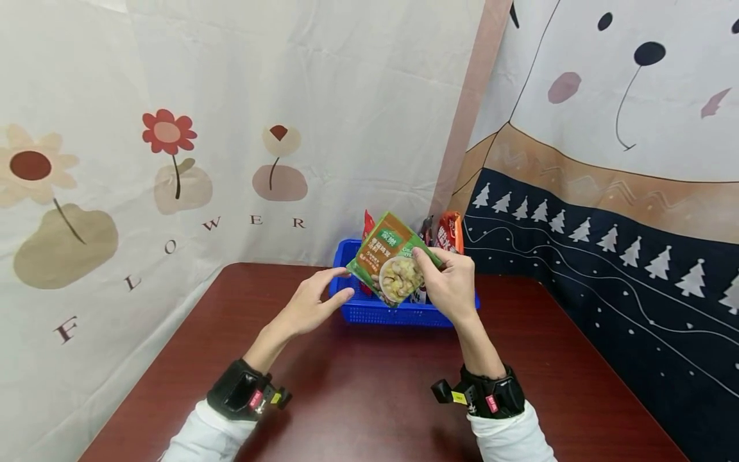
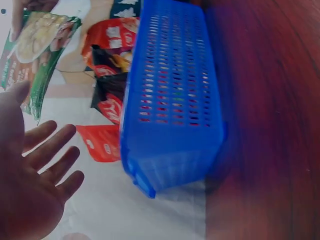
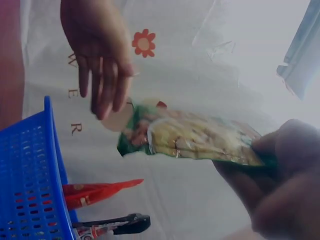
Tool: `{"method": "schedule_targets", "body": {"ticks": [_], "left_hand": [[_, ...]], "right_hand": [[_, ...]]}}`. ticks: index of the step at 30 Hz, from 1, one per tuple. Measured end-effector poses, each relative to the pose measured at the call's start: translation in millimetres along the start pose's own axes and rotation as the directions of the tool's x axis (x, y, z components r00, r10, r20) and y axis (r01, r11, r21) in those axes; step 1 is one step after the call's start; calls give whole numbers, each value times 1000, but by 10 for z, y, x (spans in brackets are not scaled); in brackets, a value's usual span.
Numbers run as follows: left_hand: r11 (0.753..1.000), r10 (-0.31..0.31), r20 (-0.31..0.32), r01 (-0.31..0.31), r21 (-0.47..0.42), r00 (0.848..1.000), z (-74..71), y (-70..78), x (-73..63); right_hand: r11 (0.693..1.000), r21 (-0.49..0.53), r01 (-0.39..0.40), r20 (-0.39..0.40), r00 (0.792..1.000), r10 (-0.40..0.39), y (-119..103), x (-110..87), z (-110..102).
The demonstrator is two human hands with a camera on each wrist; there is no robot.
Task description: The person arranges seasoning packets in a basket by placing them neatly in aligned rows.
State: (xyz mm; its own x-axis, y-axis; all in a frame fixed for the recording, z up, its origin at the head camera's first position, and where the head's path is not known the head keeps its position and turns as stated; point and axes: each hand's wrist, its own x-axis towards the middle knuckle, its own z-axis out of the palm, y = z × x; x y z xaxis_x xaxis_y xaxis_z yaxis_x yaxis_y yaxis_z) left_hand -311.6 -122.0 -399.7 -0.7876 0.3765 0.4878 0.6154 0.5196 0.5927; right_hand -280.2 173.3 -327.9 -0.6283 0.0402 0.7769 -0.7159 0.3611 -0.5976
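My right hand (image 1: 451, 285) pinches a green and brown food packet (image 1: 375, 260) by its right corner, thumb in front. A bowl of food is printed on the packet, which is held tilted in front of and above a blue plastic basket (image 1: 398, 314). Just left of the packet is my left hand (image 1: 312, 303), fingers extended and apart, holding nothing. In the right wrist view its fingertips lie close to the packet's far end; whether they touch it I cannot tell. Inside the basket stand a red packet (image 3: 95, 194), dark packets (image 2: 110, 92) and an orange-red packet (image 1: 449, 232).
The basket stands at the far end of a dark reddish-brown table (image 1: 369, 385). Behind it hangs a pale cloth (image 1: 346, 96) printed with flowers and letters. A dark cloth with white trees (image 1: 577, 269) runs along the right side.
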Motion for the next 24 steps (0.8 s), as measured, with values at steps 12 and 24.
{"method": "schedule_targets", "body": {"ticks": [12,24], "left_hand": [[952,187,133,-213,220,973,248,-173,-33],[919,291,28,-288,269,956,390,-247,-32]], "right_hand": [[998,-51,-43,-192,981,32,4,-6,42],[985,-167,-31,-152,988,5,58,128,356]]}}
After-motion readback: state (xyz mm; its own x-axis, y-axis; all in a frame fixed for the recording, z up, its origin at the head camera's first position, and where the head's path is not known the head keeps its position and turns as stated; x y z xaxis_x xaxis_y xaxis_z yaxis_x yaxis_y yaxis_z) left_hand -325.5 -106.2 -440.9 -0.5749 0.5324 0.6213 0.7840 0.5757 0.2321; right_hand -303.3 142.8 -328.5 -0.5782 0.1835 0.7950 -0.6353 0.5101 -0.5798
